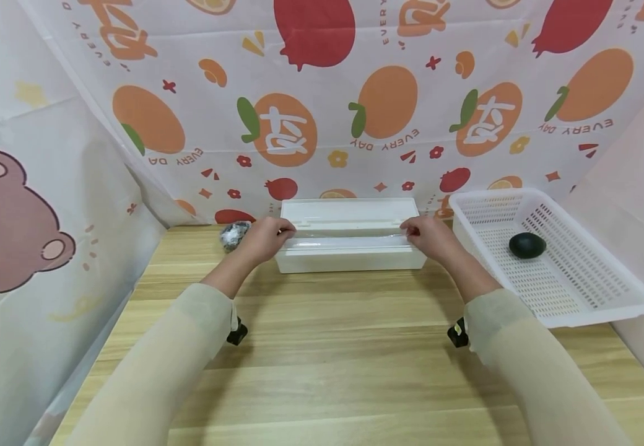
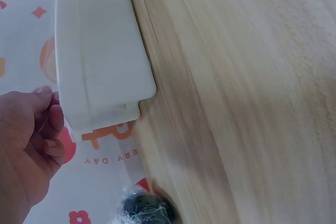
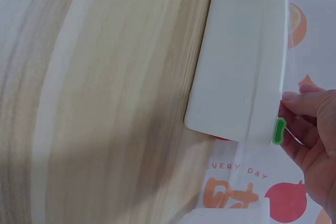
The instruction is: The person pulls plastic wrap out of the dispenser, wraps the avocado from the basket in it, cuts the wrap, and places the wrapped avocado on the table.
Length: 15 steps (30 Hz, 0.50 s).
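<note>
Head view: long white plastic dispenser box (image 1: 350,244) with raised lid, at the far middle of the pale wooden tabletop (image 1: 322,371), close against the fruit-print curtain (image 1: 355,93). Left hand (image 1: 263,238) at the box's left end, fingers curled, pinching the edge of the clear film (image 1: 350,238) stretched along the open top. Right hand (image 1: 428,235) at the right end, likewise curled and pinching the same film edge. Left wrist view: curled fingers (image 2: 50,124) just beside the box's rounded corner (image 2: 105,51), fingertips touching its rim; exact hold on the film too faint to tell there. Right wrist view: thumb and fingers (image 3: 304,103) pressed at the box's end (image 3: 241,66), next to a small green tab (image 3: 280,130). Just left of the left hand, a dark round lump wrapped in clear film (image 1: 234,235), lying on the tabletop. Right of the box, a white perforated plastic basket (image 1: 606,297), with a dark round fruit (image 1: 527,245) inside it, apart from both hands.
</note>
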{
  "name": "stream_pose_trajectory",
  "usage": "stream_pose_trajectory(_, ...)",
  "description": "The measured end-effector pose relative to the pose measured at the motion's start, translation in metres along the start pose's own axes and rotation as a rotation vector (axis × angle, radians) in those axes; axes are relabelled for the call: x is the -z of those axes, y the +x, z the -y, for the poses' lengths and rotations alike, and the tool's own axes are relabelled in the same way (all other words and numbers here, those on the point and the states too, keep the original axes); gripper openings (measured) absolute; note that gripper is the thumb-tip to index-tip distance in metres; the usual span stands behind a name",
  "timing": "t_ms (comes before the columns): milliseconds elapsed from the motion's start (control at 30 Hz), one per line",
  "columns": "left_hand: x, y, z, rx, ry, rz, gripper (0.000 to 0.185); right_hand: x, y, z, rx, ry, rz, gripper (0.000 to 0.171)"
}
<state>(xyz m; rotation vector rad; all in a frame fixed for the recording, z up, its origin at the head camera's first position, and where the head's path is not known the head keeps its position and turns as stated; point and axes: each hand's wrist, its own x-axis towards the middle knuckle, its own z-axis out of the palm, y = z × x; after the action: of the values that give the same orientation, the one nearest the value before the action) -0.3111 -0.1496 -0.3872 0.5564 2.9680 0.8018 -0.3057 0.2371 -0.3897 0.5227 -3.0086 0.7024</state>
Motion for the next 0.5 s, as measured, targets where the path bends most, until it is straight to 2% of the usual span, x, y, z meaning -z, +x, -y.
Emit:
stream_pose_trajectory(333, 0.005, -0.0026, 0.0006, 0.032, -0.053, -0.021, 0.016, 0.0062, 0.0015, 0.0027, -0.007, -0.041, -0.022, 0.012)
stream_pose_trajectory(500, 0.008, -0.0043, -0.0002, 0.049, -0.108, -0.017, 0.017, 0.0096, 0.002, 0.0032, -0.017, -0.047, -0.013, 0.015)
